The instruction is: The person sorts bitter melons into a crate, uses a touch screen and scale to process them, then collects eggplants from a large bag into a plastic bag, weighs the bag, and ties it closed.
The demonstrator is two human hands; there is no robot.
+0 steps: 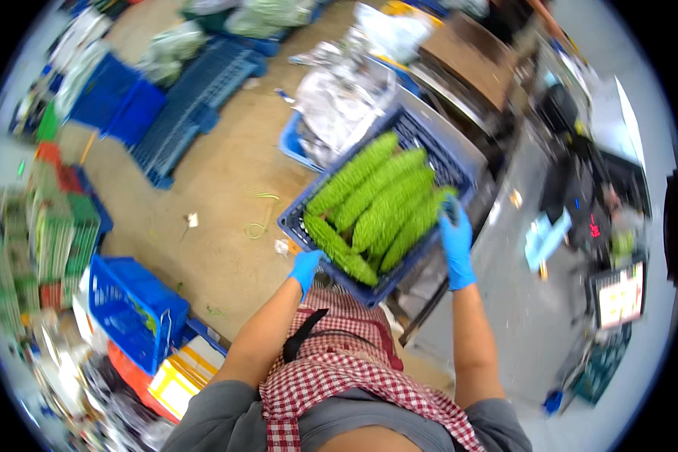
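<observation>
Both my hands wear blue gloves and hold a dark blue plastic crate (323,192) in front of my body. Several bright green bitter melons (392,206) lie in it, most side by side and one crosswise at the near left. My left hand (308,270) grips the crate's near left edge, its fingertips hidden behind the rim. Over on the right side, my right hand (456,240) has hold of the opposite edge, with the thumb up by the melons. The crate sits tilted in the view, beside a metal table.
The grey metal table (486,333) carries a light blue glove or cloth (545,240) and a lit screen (620,296). A bin of white plastic bags (333,107) stands beyond the crate. To the left are a blue pallet (203,96), a blue basket (130,311) and stacked green crates (65,237).
</observation>
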